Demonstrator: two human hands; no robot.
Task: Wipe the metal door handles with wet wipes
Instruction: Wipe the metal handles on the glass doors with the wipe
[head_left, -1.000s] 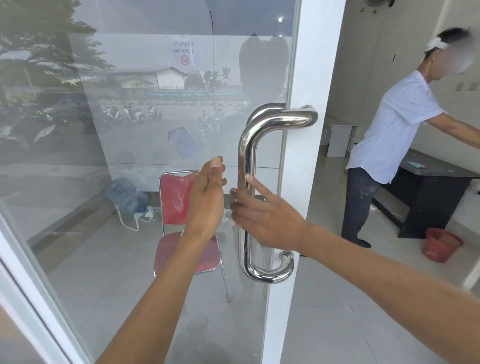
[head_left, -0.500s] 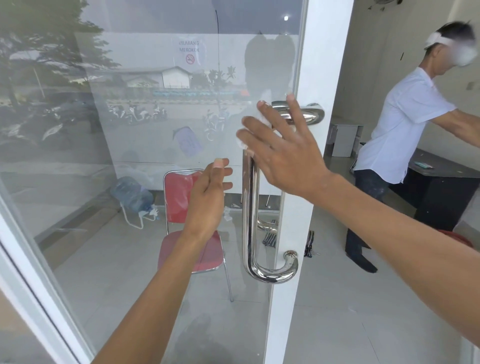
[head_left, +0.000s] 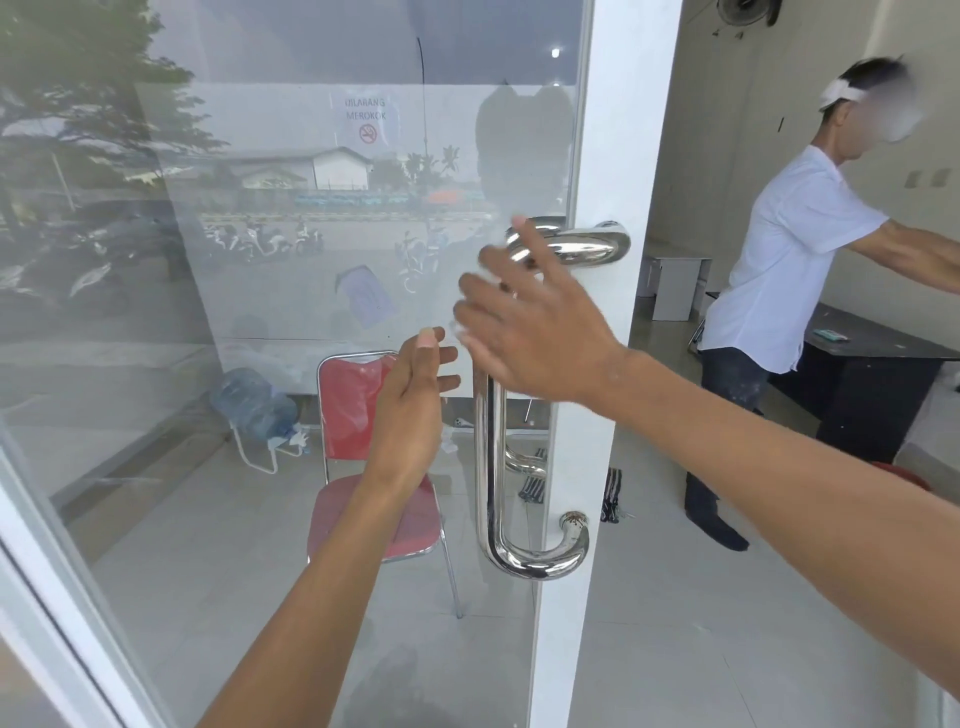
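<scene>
A polished metal door handle (head_left: 491, 467), a C-shaped bar, is fixed to the white frame (head_left: 597, 364) of a glass door. My right hand (head_left: 535, 332) lies flat over the bar's upper part, just below the top bend. It presses a white wet wipe (head_left: 461, 331) against the metal, and only a small edge of the wipe shows beside my fingers. My left hand (head_left: 415, 405) is held upright just left of the bar, near the glass. Its fingers are apart and it holds nothing. The lower bend of the handle is uncovered.
Behind the glass stand a red chair (head_left: 358, 395) and a tipped water jug (head_left: 252, 402). Through the doorway on the right, a person in a white shirt (head_left: 795, 249) leans over a dark desk (head_left: 872, 374). A red bucket (head_left: 901, 475) sits on the floor.
My right hand rose with the wipe from the middle of the bar to the top bend, then slid slightly down. My left hand has barely moved.
</scene>
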